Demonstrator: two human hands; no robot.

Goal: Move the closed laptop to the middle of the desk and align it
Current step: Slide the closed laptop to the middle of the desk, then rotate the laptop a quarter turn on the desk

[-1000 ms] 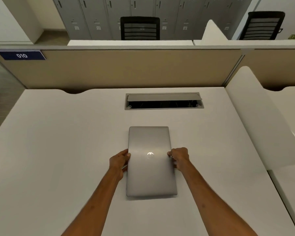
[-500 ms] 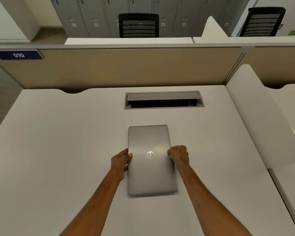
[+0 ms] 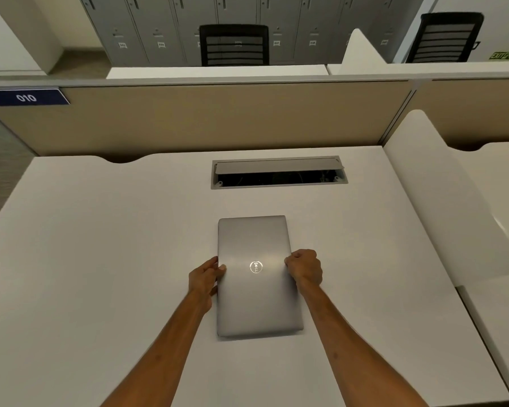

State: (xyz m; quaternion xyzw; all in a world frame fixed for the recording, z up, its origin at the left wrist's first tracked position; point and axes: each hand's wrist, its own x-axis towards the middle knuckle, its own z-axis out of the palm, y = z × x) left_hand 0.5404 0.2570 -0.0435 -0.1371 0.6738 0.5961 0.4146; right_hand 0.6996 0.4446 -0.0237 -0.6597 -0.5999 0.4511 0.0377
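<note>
A closed silver laptop [image 3: 257, 301] lies flat on the white desk [image 3: 100, 259], near the desk's middle, its long side running away from me and its round logo facing up. My left hand [image 3: 204, 279] grips its left edge, thumb on the lid. At the opposite edge my right hand [image 3: 304, 268] holds on with curled fingers. Both forearms reach in from the bottom of the view.
An open cable tray [image 3: 278, 173] is set into the desk just beyond the laptop. A beige partition [image 3: 218, 118] with a blue "010" label [image 3: 26, 97] closes the far edge. A white side divider [image 3: 441, 198] stands at the right.
The laptop has barely shifted, turning very slightly. Both hands stay on its side edges, and my right hand's fingers have curled tighter.
</note>
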